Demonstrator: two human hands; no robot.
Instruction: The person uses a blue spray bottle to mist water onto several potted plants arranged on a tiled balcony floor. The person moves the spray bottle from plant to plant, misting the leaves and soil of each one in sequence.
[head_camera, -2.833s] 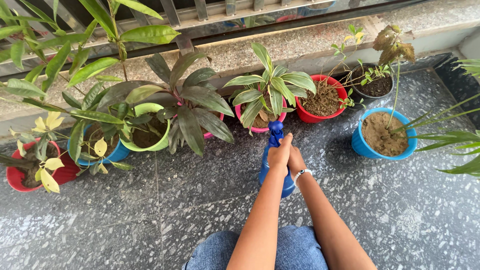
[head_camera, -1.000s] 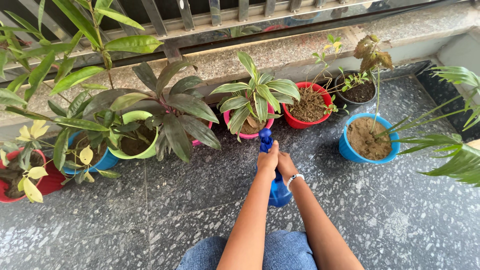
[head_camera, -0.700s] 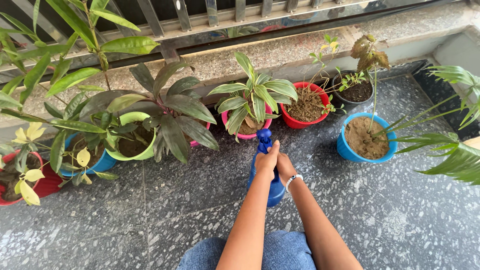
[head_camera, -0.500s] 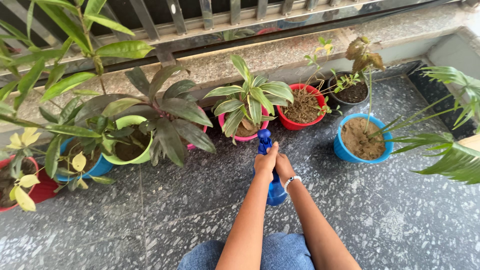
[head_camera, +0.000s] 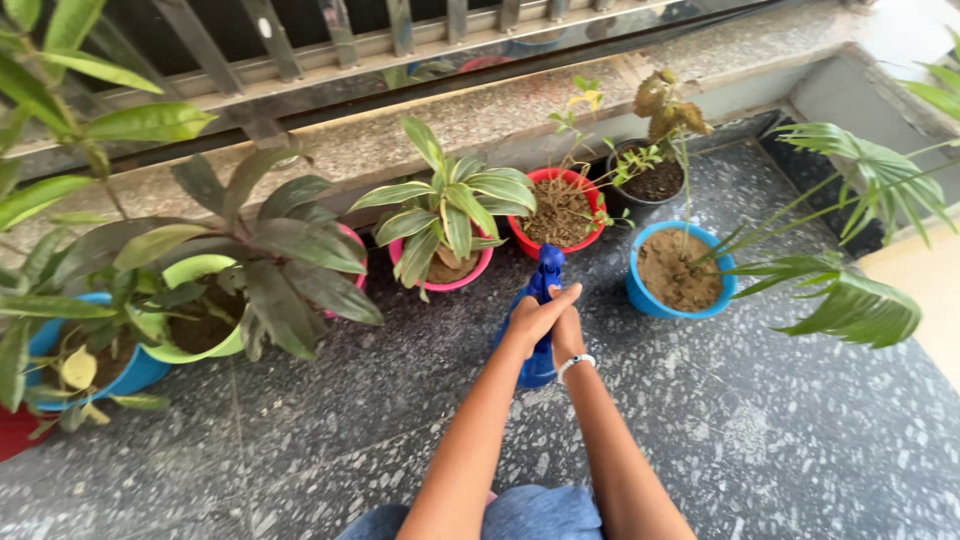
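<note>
The blue spray bottle stood upright on the speckled stone floor right in front of my knees, its nozzle turned away from me toward the pots; my left hand was laid over the top of it with the fingers stretched forward rather than curled, and my right hand was closed around the neck just behind, so both hands were on the bottle and pressed against each other.

I judged that the loose left fingers could slip off the head if I pushed down hard, and then the bottle could tip on the smooth floor; the spray could also go wide of the soil, because the nozzle sat low.

Just beyond my hands was the pink pot with its striped leaves, and a little to the right of it the red pot; the blue pot stood near on the right, and a palm frond hung over the floor further right; a sideways swing there could brush it.

To the left the floor was free until the broad dark leaves of the green pot; toward me there was open room.
</note>
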